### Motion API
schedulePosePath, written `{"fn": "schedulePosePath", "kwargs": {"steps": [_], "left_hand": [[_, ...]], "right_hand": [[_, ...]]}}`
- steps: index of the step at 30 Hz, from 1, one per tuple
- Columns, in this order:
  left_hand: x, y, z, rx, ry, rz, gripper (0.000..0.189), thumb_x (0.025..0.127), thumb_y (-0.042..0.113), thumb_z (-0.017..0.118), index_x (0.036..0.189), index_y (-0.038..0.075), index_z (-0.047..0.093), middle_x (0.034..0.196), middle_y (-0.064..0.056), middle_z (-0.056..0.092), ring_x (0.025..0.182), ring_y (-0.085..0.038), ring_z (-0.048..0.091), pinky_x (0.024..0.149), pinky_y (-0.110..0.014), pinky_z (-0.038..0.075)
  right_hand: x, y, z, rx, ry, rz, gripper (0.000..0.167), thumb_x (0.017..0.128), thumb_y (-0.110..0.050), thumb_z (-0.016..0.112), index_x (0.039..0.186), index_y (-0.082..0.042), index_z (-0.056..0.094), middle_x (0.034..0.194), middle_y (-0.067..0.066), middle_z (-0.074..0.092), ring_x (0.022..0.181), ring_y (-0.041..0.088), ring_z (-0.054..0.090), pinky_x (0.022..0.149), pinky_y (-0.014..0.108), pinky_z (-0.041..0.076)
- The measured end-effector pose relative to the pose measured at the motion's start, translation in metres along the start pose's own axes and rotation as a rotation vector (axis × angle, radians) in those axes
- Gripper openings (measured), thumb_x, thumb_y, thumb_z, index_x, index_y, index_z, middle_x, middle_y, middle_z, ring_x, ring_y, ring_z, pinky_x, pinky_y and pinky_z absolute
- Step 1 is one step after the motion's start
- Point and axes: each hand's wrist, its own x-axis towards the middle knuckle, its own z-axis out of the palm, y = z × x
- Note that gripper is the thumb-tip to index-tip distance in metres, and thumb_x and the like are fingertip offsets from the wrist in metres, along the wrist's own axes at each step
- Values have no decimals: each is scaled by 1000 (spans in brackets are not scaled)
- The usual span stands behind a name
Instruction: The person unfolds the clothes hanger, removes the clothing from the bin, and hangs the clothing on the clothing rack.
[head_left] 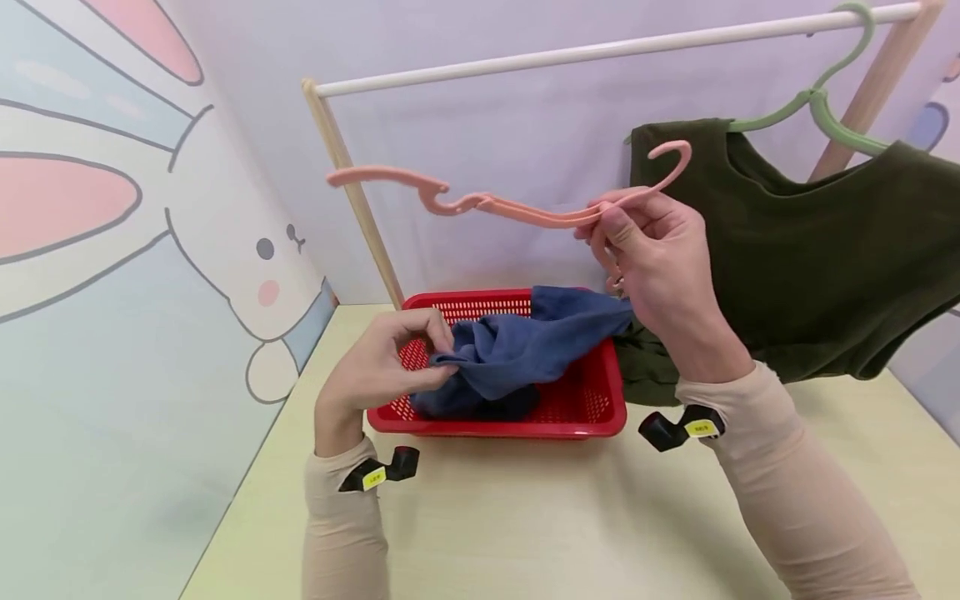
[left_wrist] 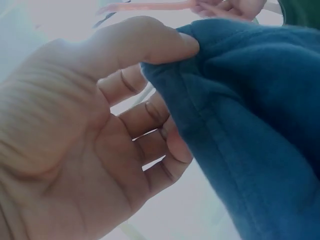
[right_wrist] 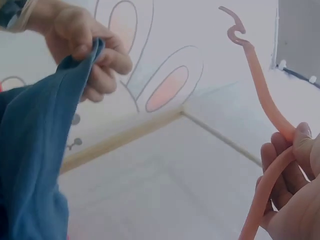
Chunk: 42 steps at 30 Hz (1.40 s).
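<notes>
Between thumb and fingers, my left hand (head_left: pixel 390 354) pinches the hemmed edge of a blue garment (head_left: pixel 517 346). In the left wrist view the thumb presses on a corner of the blue cloth (left_wrist: pixel 240 110), and the other fingers curl behind it. The garment droops in folds over the red basket (head_left: pixel 495 429). My right hand (head_left: pixel 663 258) holds a pink clothes hanger (head_left: pixel 525 212) near the base of its hook, above and right of the basket. One hanger arm points left; the other is partly hidden behind the hand. Hanger and garment are apart.
A white rail (head_left: pixel 525 62) on wooden posts stands behind the basket. From its right end a green hanger (head_left: pixel 825 108) carries a dark green sleeveless top (head_left: pixel 810 250), close beside my right forearm. A rabbit mural covers the left wall (head_left: pixel 97 400). The pale tabletop (head_left: pixel 525 517) lies in front.
</notes>
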Motion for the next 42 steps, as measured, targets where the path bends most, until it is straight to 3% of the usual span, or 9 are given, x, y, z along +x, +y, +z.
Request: {"fn": "schedulePosePath", "kwargs": {"steps": [4, 7, 13, 19, 24, 28, 31, 36, 42], "left_hand": [[5, 0, 6, -9, -7, 2, 29, 88, -12, 84, 95, 14, 74, 96, -3, 70, 93, -26, 65, 93, -34, 58], [6, 0, 6, -6, -13, 15, 29, 87, -12, 82, 96, 15, 75, 96, -2, 70, 91, -25, 65, 89, -33, 58], [8, -1, 8, 22, -52, 10, 29, 89, -8, 77, 101, 17, 85, 97, -2, 76, 93, -23, 65, 86, -35, 55], [7, 1, 9, 231, -19, -122, 22, 93, 2, 84, 109, 16, 90, 101, 6, 80, 91, -18, 67, 79, -37, 58], [7, 4, 7, 324, 97, -192, 13, 95, 9, 88, 107, 16, 90, 92, 5, 76, 82, -18, 65, 73, -35, 57], [7, 5, 9, 248, 217, -103, 12, 98, 9, 86, 109, 15, 88, 94, 3, 75, 84, -19, 64, 72, -30, 54], [8, 4, 12, 191, 302, -14, 13, 99, 5, 83, 109, 12, 86, 99, 1, 78, 86, -19, 67, 76, -29, 54], [9, -2, 8, 182, 446, 66, 11, 98, 0, 79, 108, 5, 83, 91, -2, 74, 84, -18, 63, 76, -27, 51], [9, -2, 3, 174, 608, 85, 16, 100, 1, 74, 114, -6, 77, 101, -5, 75, 88, -19, 64, 78, -26, 52]], "right_hand": [[2, 0, 9, 166, 36, -73, 28, 100, -1, 79, 118, 19, 73, 102, 25, 78, 84, 30, 77, 74, 31, 63], [2, 1, 23, 275, 70, -64, 29, 97, -8, 81, 117, 13, 76, 104, 22, 78, 89, 30, 78, 85, 35, 65], [-7, 8, 56, 382, 98, 125, 19, 103, -19, 71, 111, -8, 83, 102, 11, 79, 95, 22, 78, 92, 35, 64], [-13, 9, 70, 410, 79, 271, 26, 100, -29, 74, 113, -8, 83, 104, 8, 79, 94, 19, 79, 93, 33, 65], [-18, 13, 73, 392, 96, 316, 35, 90, -35, 83, 113, -9, 84, 103, 8, 80, 93, 19, 78, 92, 33, 66], [-24, 23, 78, 395, 74, 316, 34, 84, -37, 86, 107, -12, 84, 100, 6, 80, 93, 19, 78, 93, 33, 65], [-29, 32, 80, 331, 26, 309, 27, 89, -34, 82, 105, -13, 83, 98, 6, 79, 91, 20, 75, 88, 30, 65], [-33, 42, 74, 200, -65, 273, 28, 91, -35, 81, 108, -12, 82, 95, 8, 78, 83, 23, 67, 63, 25, 53], [-30, 47, 57, 49, -92, 193, 28, 96, -28, 78, 113, -7, 82, 91, 7, 77, 84, 24, 66, 74, 27, 54]]}}
